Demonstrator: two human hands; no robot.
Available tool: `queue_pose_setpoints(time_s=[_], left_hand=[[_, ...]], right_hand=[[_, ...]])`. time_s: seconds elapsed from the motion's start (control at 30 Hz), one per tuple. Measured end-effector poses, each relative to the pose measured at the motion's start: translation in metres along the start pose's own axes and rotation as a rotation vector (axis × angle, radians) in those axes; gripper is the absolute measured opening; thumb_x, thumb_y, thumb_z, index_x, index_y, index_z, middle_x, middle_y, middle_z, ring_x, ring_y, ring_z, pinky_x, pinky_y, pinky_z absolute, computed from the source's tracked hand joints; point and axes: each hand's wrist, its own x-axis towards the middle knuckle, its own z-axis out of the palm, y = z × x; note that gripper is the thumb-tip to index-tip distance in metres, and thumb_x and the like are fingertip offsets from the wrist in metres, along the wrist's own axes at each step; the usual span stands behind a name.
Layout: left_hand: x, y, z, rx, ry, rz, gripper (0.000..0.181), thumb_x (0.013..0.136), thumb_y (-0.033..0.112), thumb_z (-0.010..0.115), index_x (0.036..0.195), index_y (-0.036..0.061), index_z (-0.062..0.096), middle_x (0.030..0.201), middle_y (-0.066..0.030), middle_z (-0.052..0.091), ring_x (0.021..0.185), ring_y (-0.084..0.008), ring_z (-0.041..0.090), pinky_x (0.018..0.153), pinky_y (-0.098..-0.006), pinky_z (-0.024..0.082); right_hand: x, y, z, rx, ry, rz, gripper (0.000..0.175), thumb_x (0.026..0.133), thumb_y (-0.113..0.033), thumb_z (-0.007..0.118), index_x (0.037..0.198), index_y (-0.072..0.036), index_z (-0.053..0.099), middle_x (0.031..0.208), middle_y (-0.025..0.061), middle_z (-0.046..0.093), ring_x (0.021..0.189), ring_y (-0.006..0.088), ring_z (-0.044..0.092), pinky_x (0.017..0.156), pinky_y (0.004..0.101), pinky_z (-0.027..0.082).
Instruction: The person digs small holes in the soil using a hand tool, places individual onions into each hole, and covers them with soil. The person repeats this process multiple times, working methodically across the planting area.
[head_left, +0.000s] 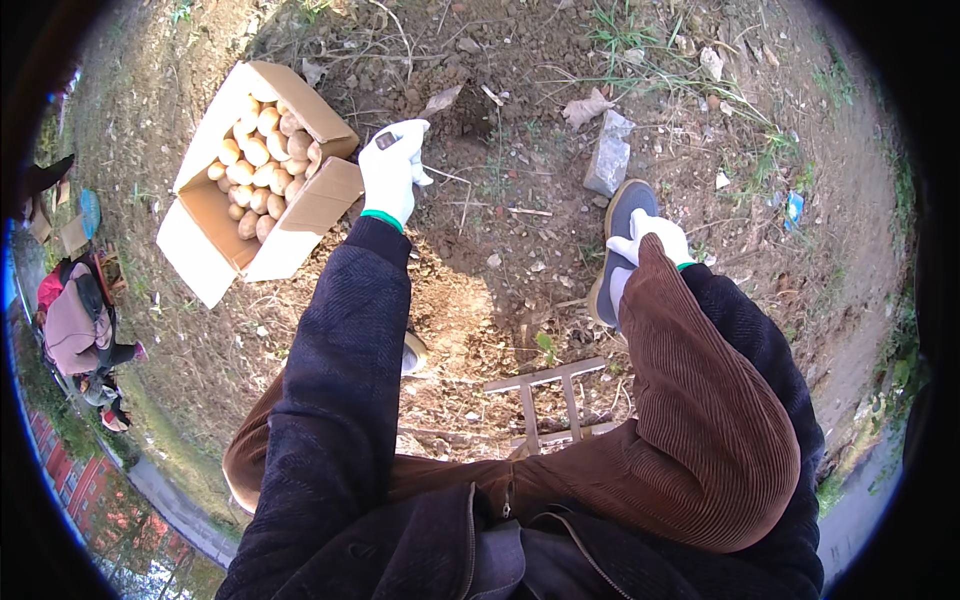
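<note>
My left hand (394, 172), in a white glove with a green cuff edge, is curled into a fist over bare soil. A small dark brown end (385, 140) shows at the top of the fist; the rest of that object is hidden. Just to the left stands an open cardboard box (304, 67) holding many potatoes (259, 165), its flaps spread. My right hand (660, 236), gloved likewise, rests at my right ankle over the grey-blue shoe (634, 202). It has its thumb apart from the fingers, and no object shows in it.
A grey stone block (607, 157) lies beyond my right shoe, near a dry leaf (586, 109). Below me is a slatted wooden frame (551, 382). Twigs and grass (622, 34) cover parts of the soil. Another person (79, 319) is bent over at far left.
</note>
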Motion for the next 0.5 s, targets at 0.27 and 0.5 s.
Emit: queue_pose_setpoints(time_s=[0.27, 0.5], left_hand=[[0.003, 0.026, 0.001, -0.179, -0.044, -0.133, 0.021, 0.108, 0.015, 0.065, 0.122, 0.0016, 0.072, 0.07, 0.0059, 0.046, 0.053, -0.0075, 0.038, 0.047, -0.0288, 0.034], [-0.009, 0.021, -0.006, -0.111, -0.082, -0.133, 0.02, 0.104, 0.015, 0.073, 0.119, 0.0018, 0.075, 0.073, 0.006, 0.051, 0.054, -0.0073, 0.044, 0.046, -0.0274, 0.041]], right_hand=[[0.0, -0.005, -0.005, -0.014, -0.031, 0.055, 0.072, 0.096, -0.065, 0.071, 0.112, 0.005, 0.065, 0.098, 0.0274, 0.076, 0.097, 0.0476, 0.074, 0.088, 0.0542, 0.058], [0.001, -0.006, -0.006, -0.012, -0.055, 0.058, 0.074, 0.095, -0.068, 0.071, 0.112, 0.004, 0.065, 0.099, 0.0266, 0.076, 0.098, 0.0473, 0.074, 0.088, 0.0538, 0.058]])
